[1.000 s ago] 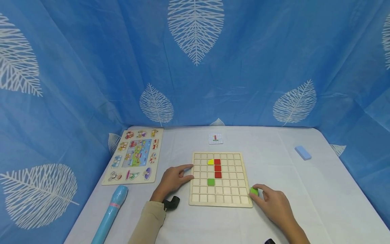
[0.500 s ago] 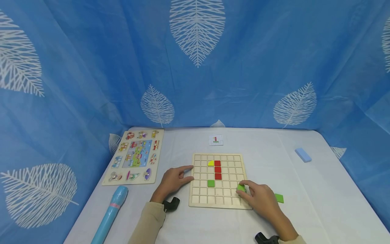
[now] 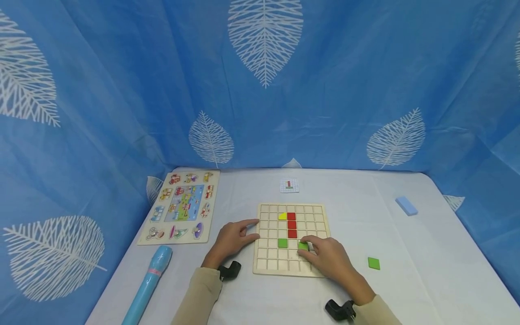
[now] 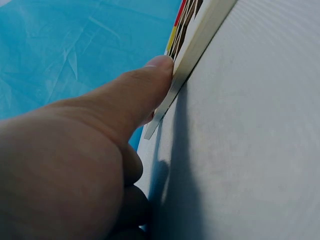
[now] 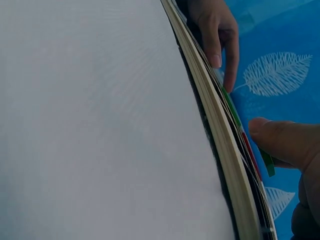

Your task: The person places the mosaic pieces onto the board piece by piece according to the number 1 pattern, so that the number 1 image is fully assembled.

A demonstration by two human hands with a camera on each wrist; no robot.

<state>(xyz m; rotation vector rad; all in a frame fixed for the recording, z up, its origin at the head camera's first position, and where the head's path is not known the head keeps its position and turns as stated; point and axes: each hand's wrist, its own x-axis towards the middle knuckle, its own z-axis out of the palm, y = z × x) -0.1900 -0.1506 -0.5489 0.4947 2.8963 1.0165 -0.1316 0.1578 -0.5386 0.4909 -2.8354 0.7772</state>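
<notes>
A wooden grid board (image 3: 271,267) lies on the white table. Set in its squares are three red tiles (image 3: 292,224) in a column, a yellow piece (image 3: 282,216) with a cut corner beside the top one, and a green tile (image 3: 282,243) lower left. My left hand (image 3: 229,239) touches the board's left edge with index finger and thumb extended; its thumb (image 4: 145,85) is against the rim in the left wrist view. Over the board, right of the set green tile, my right hand (image 3: 330,258) pinches another green tile (image 5: 268,164) between thumb and index finger, tilted in the right wrist view.
A loose green tile (image 3: 373,263) lies right of the board, with a light blue block (image 3: 406,206) farther back. Behind the board is a small pattern card (image 3: 289,185). To the left are a peg puzzle (image 3: 180,207) and a blue tube (image 3: 147,282). Blue curtains (image 3: 325,90) border the table.
My right hand has carried the pinched green tile leftward from beyond the board's right edge to near its middle, uncovering the loose green tile. The left hand has stayed at the board's edge.
</notes>
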